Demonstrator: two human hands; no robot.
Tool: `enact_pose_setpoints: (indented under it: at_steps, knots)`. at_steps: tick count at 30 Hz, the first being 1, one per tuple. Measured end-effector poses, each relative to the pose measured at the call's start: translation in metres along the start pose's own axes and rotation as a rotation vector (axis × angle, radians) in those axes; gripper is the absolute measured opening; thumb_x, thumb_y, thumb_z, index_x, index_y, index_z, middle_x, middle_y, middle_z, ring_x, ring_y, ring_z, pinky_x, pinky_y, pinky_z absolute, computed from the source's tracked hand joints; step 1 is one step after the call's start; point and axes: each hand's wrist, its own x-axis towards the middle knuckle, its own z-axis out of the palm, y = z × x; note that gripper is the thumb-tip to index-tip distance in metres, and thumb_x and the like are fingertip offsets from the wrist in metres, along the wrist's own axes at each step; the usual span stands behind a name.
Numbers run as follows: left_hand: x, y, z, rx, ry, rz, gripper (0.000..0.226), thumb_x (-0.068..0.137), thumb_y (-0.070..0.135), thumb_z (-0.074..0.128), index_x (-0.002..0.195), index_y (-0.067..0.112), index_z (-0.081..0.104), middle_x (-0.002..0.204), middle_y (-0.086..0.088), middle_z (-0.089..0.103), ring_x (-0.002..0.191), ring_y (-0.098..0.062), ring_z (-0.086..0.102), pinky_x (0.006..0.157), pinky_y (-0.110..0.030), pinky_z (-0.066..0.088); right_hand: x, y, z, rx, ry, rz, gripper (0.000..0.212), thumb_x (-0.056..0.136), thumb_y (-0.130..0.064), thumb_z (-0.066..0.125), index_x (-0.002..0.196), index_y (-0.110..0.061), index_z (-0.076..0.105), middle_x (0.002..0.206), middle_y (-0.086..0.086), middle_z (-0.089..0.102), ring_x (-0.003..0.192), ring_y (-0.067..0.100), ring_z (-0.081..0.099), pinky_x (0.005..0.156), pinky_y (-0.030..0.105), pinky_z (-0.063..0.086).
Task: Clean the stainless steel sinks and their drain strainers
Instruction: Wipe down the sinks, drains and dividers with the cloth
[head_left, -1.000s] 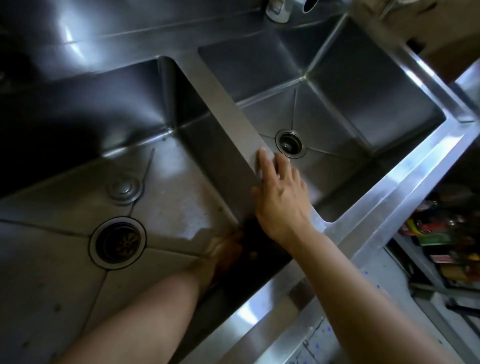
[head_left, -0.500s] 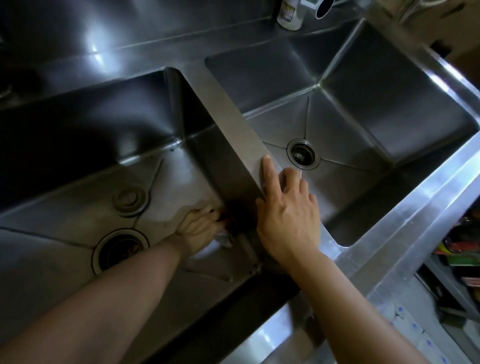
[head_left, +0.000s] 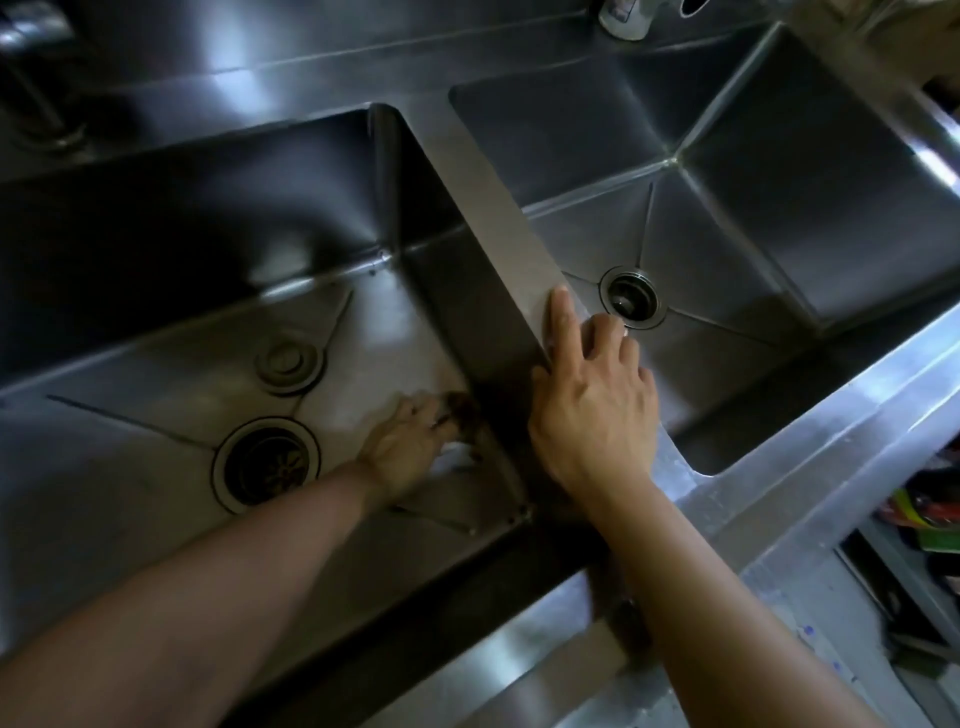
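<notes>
Where the previous frame had the left hand at the foot of the divider wall, it has stayed there, shifted only slightly; the view has tilted a little, and the right hand has kept its place on the divider.

Left sink (head_left: 156, 332): larger basin, fills the left half of the view. Right sink (head_left: 727, 218): far right, smaller in view. Divider (head_left: 498, 218) runs between them from far to near.

Left drain strainer (head_left: 266, 462): seated in the floor of the left sink, near-left of the left hand. A round stopper (head_left: 287, 359) lies flat just beyond it. Right drain strainer (head_left: 632, 297): centre of the right sink floor, just beyond the right fingertips.

Right hand (head_left: 597, 410): palm down on the divider's top edge, index finger straight, pointing far, other fingers relaxed and draped toward the right sink; holds nothing.

Left hand (head_left: 410, 441): forearm extended across the left sink, fingers curled down onto a dark scrubbing pad (head_left: 462, 410) pressed where floor meets divider wall. Pale wet patch under the hand.
</notes>
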Motion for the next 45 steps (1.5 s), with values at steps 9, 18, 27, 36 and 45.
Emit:
enact_pose_setpoints:
  at_steps: [9,18,27,36,45]
  knots:
    - [-0.030,0.031,0.018,-0.077,-0.079,0.151,0.043,0.098,0.041,0.036,0.137,0.024,0.042,0.138,-0.004,0.041,0.124,-0.025,0.040,0.096,-0.033,0.035,-0.001,-0.003,-0.004,0.017,-0.018,0.003,0.070,0.092,-0.029,0.044,0.150,-0.026,0.006,0.127,0.010,0.036,0.106,0.029,0.042,0.087,0.039,0.038]
    - [0.015,-0.023,-0.017,-0.013,0.038,-0.004,0.055,0.090,0.030,0.052,0.139,0.043,0.031,0.140,0.004,0.027,0.126,-0.024,0.030,0.096,-0.031,0.032,0.020,-0.018,-0.008,0.015,-0.027,-0.010,0.074,0.091,-0.034,0.053,0.150,-0.018,0.012,0.147,0.009,0.024,0.131,0.028,0.027,0.107,0.038,0.024]
    - [0.052,-0.080,-0.052,-0.076,0.094,-0.316,0.079,0.078,0.029,0.072,0.143,0.038,0.028,0.141,0.002,0.030,0.122,-0.029,0.036,0.098,-0.039,0.035,0.038,-0.038,-0.001,0.014,-0.029,0.036,0.073,0.095,-0.033,0.046,0.151,-0.014,0.004,0.159,0.010,0.002,0.146,0.030,0.003,0.120,0.044,0.004]
    - [0.105,-0.124,-0.081,0.012,0.095,-0.419,0.096,0.067,0.024,0.082,0.145,0.028,0.027,0.144,-0.005,0.023,0.116,-0.034,0.043,0.095,-0.042,0.043,0.058,-0.055,0.007,-0.029,0.028,0.050,0.079,0.092,-0.032,0.049,0.151,-0.013,0.002,0.155,0.007,0.008,0.142,0.024,0.011,0.117,0.043,0.015]
    - [0.063,-0.101,-0.061,-0.025,0.090,-0.392,0.069,0.087,0.033,0.061,0.146,0.028,0.026,0.148,-0.005,0.025,0.127,-0.032,0.036,0.105,-0.038,0.032,0.056,-0.057,0.006,-0.058,0.041,0.060,0.077,0.090,-0.030,0.051,0.151,-0.012,0.008,0.152,0.007,0.017,0.137,0.025,0.022,0.111,0.041,0.022]
